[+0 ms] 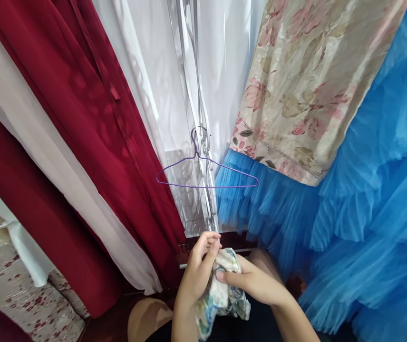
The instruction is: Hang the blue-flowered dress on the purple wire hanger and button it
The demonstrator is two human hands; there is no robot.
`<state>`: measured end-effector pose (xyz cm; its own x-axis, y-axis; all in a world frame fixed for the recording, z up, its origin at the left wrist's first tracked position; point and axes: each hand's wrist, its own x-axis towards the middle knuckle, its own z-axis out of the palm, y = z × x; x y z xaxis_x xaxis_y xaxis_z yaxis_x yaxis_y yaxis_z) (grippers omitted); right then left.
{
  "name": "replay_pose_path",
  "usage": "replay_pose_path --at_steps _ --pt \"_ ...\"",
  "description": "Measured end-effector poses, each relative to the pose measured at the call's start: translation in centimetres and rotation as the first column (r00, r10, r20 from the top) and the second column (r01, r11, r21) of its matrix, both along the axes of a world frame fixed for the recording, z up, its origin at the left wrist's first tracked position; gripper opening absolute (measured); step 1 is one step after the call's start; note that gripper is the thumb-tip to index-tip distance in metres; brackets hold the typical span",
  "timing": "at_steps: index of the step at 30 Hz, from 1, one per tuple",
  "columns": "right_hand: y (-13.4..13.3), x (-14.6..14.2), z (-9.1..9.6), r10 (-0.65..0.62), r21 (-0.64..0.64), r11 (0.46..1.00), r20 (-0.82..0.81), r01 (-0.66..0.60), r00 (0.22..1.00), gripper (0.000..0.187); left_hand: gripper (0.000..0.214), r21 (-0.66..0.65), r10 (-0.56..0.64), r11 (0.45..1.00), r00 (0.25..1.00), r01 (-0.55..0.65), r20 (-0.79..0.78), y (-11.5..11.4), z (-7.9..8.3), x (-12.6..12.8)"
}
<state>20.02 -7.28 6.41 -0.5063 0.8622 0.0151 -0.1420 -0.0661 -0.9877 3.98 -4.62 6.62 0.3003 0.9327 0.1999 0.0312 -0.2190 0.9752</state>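
A bunched cloth with a white ground and a blue, green and yellow floral print is held low in front of me, above my lap. My right hand grips it from the right, thumb pressed on top. On the other side, my left hand has its fingers curled and its thumb bent in against the cloth's upper edge. A bare purple wire hanger hangs beyond my hands, hooked on a hanging metal strip. What kind of garment the cloth is cannot be made out.
Long red drapes and a pale sheer panel hang at left, a white curtain behind. At right hang a beige floral cloth and a ruffled blue tulle skirt. My bare knee shows below.
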Motion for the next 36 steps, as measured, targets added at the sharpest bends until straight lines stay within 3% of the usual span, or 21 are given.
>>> replay_pose_path --at_steps 6,10,14,18,20,24,27,31,36 --pt "-1.0 2.3 0.6 -0.031 -0.078 0.997 -0.148 0.019 0.989 0.036 0.053 -0.135 -0.308 0.94 0.95 0.313 0.055 -0.6 -2.1 -0.3" --pt "-1.7 4.7 0.5 -0.223 -0.209 0.962 -0.231 0.176 0.947 0.038 0.05 -0.196 -0.453 0.866 0.888 0.459 0.074 -0.9 -3.1 -0.5" --pt "-2.0 8.6 0.4 -0.464 -0.3 0.867 -0.191 0.398 0.865 0.037 0.041 -0.166 -0.336 0.935 0.934 0.314 -0.122 -0.5 -3.5 -1.3" --pt "-0.6 13.1 1.2 -0.675 -0.327 0.732 -0.231 0.598 0.701 0.027 0.035 -0.028 -0.139 0.99 0.913 0.139 -0.383 0.7 -3.5 -3.4" --pt "1.2 14.9 2.3 -0.686 -0.241 0.727 -0.247 0.643 0.684 0.027 0.034 0.081 -0.019 0.995 0.89 0.063 -0.456 1.5 -3.0 -4.9" --pt "6.2 16.9 5.3 -0.534 0.034 0.842 -0.086 0.538 0.841 0.03 0.032 0.275 0.145 0.961 0.871 -0.012 -0.469 2.6 -0.3 -7.3" --pt "10.7 17.2 7.4 -0.557 0.224 0.804 -0.044 0.551 0.83 0.028 0.031 0.37 0.165 0.929 0.88 0.012 -0.444 2.3 2.4 -7.4" --pt "17.5 16.4 10.0 -0.583 0.291 0.76 -0.089 0.581 0.808 0.033 0.025 0.437 0.107 0.893 0.89 0.11 -0.444 1.5 5.6 -5.8" --pt "23.7 12.6 11.6 -0.48 0.283 0.835 -0.041 0.471 0.876 0.021 0.021 0.452 0.09 0.888 0.932 0.085 -0.352 1.4 7.0 -5.1"
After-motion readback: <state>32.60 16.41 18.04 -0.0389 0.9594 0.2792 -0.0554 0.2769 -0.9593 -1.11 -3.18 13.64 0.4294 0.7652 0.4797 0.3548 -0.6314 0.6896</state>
